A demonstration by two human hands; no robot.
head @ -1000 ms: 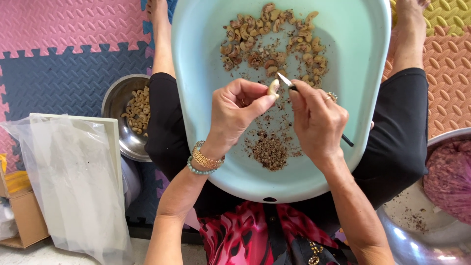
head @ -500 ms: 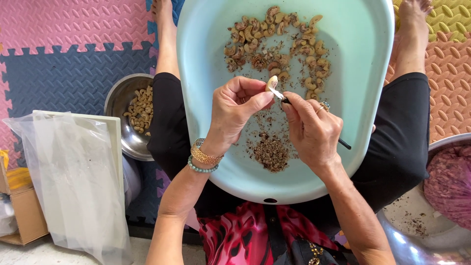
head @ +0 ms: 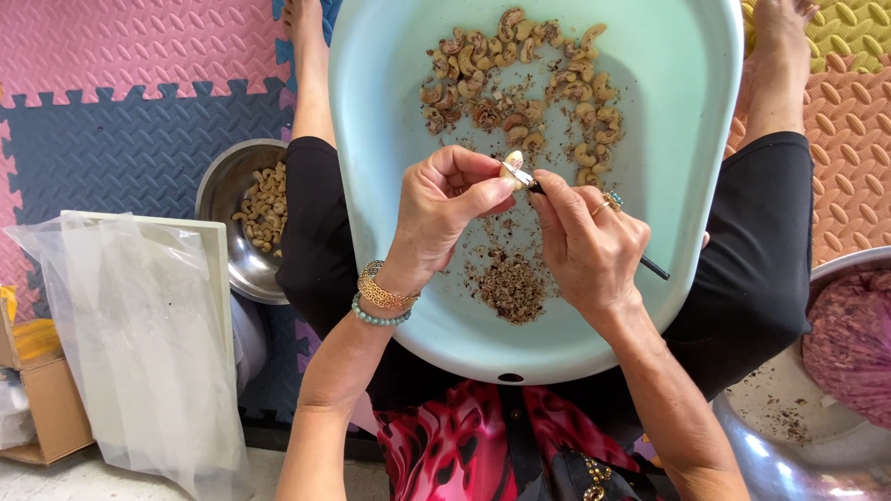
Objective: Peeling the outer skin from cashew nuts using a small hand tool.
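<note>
Big pale basin (head: 705, 111) on the lap, nuts (head: 520, 74) heaped inside. Left hand (head: 445, 218) pinches one nut (head: 511, 168) over it; right hand (head: 589, 246) grips a knife (head: 531, 183), blade touching that nut.

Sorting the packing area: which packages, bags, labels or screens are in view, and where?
Clear plastic bag: left, draped over a pale flat board, crumpled, translucent.
Cardboard box: bottom left corner, brown, partly hidden.
Yellow packet: above the box, mostly hidden.
No labels or screens visible.
</note>
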